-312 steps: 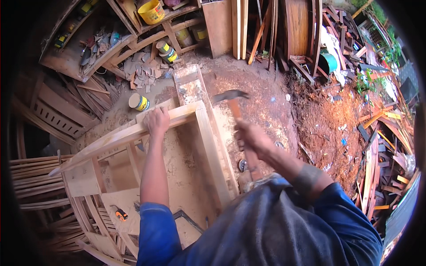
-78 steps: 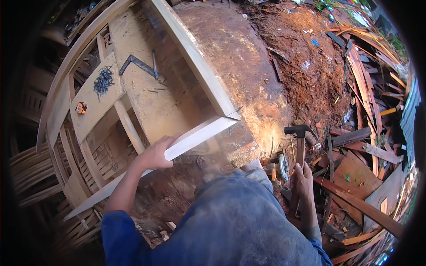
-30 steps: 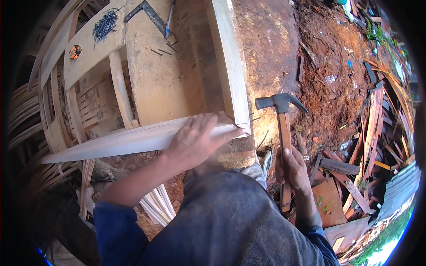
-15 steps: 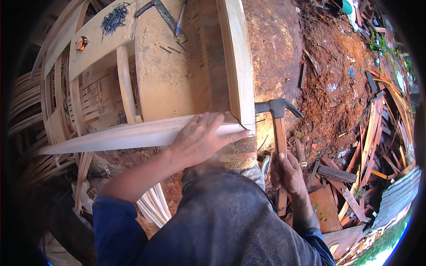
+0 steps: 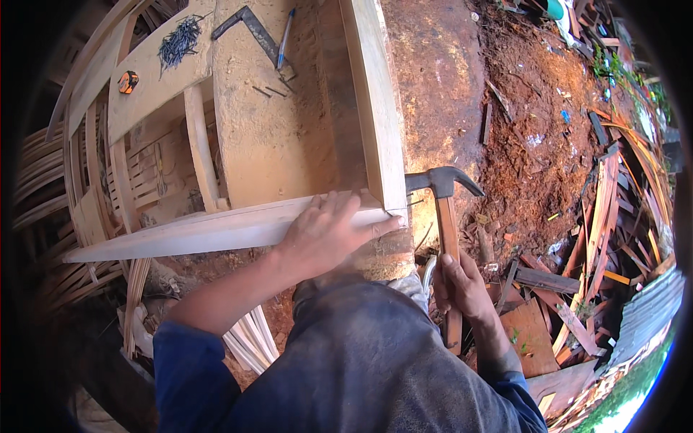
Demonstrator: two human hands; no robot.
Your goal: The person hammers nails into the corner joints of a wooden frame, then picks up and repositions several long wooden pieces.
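My left hand (image 5: 323, 225) is closed over a pale board (image 5: 180, 229) that lies crosswise in front of me, its thumb stretched along the end by the corner. There the board meets a second pale board (image 5: 377, 108) running away from me. In my right hand (image 5: 463, 285) is the wooden handle of a claw hammer (image 5: 445, 216). The hammer's dark head is beside the outer face of the second board, its claw turned right; whether it touches the wood I cannot tell. A thin nail (image 5: 414, 203) sticks out sideways from that face, just below the hammer head.
On the sawdust-covered bench (image 5: 267, 144) lie a metal square (image 5: 254, 30), a pen (image 5: 286, 40) and a few loose nails (image 5: 268, 91). Farther left are a nail pile (image 5: 180, 42) and an orange tape measure (image 5: 128, 82). Scrap wood (image 5: 548, 281) litters the reddish ground at right.
The whole view has shifted slightly left. The dark gap at the boards' corner looks narrower. Both hands keep their holds, and the hammer head remains beside the board.
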